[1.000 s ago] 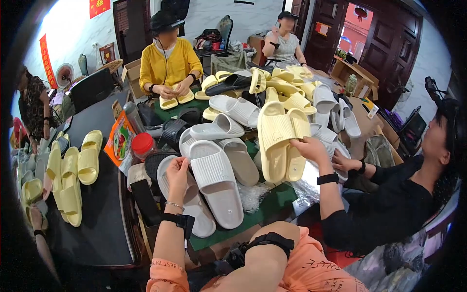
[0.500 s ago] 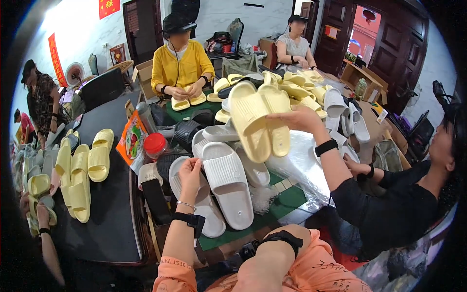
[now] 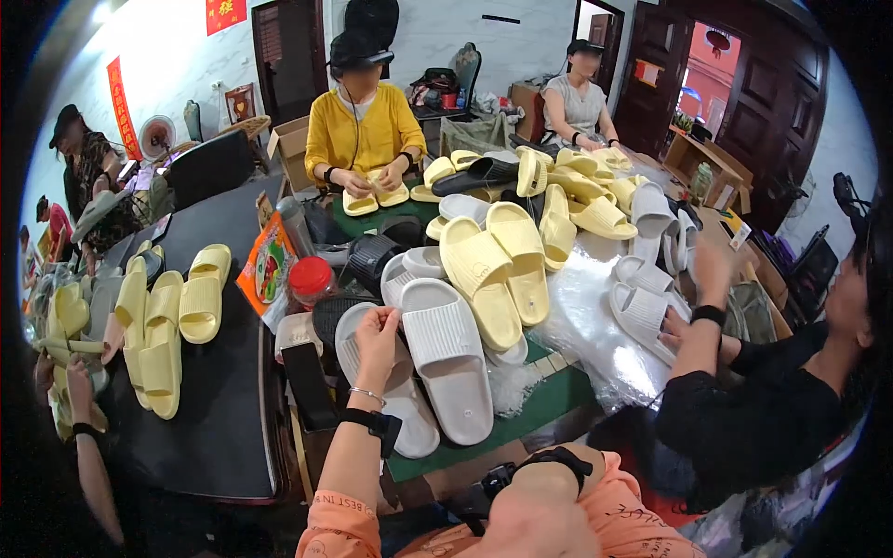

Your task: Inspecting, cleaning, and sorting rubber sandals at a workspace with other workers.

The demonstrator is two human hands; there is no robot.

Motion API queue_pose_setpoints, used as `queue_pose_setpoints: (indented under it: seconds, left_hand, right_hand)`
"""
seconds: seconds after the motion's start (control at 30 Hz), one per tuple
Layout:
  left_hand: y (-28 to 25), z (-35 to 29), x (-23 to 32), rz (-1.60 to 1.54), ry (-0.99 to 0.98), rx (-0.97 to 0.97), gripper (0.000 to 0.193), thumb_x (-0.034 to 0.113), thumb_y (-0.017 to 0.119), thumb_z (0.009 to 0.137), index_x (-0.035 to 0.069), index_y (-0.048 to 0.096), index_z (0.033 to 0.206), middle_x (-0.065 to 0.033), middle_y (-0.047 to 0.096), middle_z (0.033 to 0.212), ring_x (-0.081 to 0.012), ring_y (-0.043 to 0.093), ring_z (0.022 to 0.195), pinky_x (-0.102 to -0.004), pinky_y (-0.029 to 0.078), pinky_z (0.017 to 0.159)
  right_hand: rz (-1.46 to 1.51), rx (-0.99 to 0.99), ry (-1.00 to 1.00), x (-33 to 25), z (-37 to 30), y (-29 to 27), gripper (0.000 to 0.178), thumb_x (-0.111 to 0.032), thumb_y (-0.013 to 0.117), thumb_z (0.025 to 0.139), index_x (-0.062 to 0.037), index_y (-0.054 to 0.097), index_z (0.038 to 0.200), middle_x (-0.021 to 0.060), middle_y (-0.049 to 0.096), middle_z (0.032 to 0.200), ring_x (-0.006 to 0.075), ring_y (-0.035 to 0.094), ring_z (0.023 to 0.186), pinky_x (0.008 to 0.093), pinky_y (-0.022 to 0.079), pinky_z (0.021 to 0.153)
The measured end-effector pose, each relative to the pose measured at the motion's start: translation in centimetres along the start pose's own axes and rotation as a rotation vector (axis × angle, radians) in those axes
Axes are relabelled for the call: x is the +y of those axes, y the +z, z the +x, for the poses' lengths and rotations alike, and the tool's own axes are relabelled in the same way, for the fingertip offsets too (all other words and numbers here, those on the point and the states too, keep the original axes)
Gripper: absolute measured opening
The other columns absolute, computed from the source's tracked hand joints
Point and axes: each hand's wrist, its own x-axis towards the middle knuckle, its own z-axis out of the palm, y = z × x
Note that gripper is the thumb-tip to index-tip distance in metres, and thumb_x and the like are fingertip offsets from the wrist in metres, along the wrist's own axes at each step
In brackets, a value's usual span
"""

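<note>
Pale yellow, rib-strapped slippers (image 3: pixel 160 349) are lying on the smooth black table (image 3: pixel 228 418) at far left; rightward, the left hand (image 3: pixel 377 342) is holding its fingertips narrowly together over round-toed, ridged grey slippers (image 3: pixel 451 372), contact unclear. Beyond, a grooved yellow pair (image 3: pixel 493 270) is resting beside glossy clear plastic (image 3: pixel 595 321), while the right hand (image 3: pixel 546 510) is showing blurred below, grip impossible to tell

Matt grey slippers (image 3: pixel 452 370) (straps (image 3: pixel 439 335) finely ribbed), glossy clear plastic sheeting (image 3: pixel 600 346), smooth red plastic lid (image 3: pixel 310 276)
</note>
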Motion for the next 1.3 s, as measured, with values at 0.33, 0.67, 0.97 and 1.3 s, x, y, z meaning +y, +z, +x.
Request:
queue_pose_setpoints:
  seconds: [0.33, 0.67, 0.97, 1.3]
  left_hand:
    - [0.3, 0.0, -0.1, 0.036, 0.001, 0.058, 0.011, 0.008, 0.058, 0.083, -0.002, 0.059, 0.086, -0.0010, 0.058, 0.075, -0.0064, 0.052, 0.067, -0.0196, 0.043, 0.062]
    - [0.5, -0.2, 0.3, 0.031, 0.017, 0.055, 0.009, 0.007, 0.057, 0.084, -0.001, 0.058, 0.087, -0.0005, 0.057, 0.074, -0.0058, 0.051, 0.066, -0.0195, 0.042, 0.060]
    - [0.3, -0.2, 0.2, 0.047, 0.012, 0.037, 0.011, 0.008, 0.057, 0.083, -0.001, 0.059, 0.087, -0.0009, 0.058, 0.076, -0.0060, 0.052, 0.068, -0.0192, 0.042, 0.062]
    - [0.3, -0.2, 0.1, 0.014, 0.033, 0.039, 0.011, 0.008, 0.057, 0.083, -0.001, 0.059, 0.087, -0.0009, 0.059, 0.076, -0.0062, 0.052, 0.068, -0.0196, 0.042, 0.063]
  right_hand:
    - [-0.093, 0.128, -0.093, 0.1, -0.6, 0.0, 0.011, -0.015, 0.052, 0.069, -0.0079, 0.050, 0.061, 0.0015, 0.043, 0.050, 0.0163, 0.044, 0.047, 0.0286, 0.037, 0.044]
    - [-0.100, -0.081, 0.034, -0.2, -0.5, 0.0, 0.009, -0.016, 0.053, 0.069, -0.0076, 0.050, 0.066, 0.0027, 0.047, 0.055, 0.0166, 0.045, 0.051, 0.0281, 0.039, 0.048]
    - [-0.043, -0.097, 0.050, 0.2, -0.6, 0.9, 0.008, -0.014, 0.054, 0.070, -0.0068, 0.052, 0.069, 0.0042, 0.048, 0.058, 0.0184, 0.046, 0.054, 0.0292, 0.040, 0.051]
    - [0.020, -0.112, 0.052, 0.2, -0.6, 1.8, 0.007, -0.012, 0.054, 0.070, -0.0059, 0.053, 0.073, 0.0058, 0.049, 0.061, 0.0205, 0.048, 0.058, 0.0305, 0.041, 0.055]
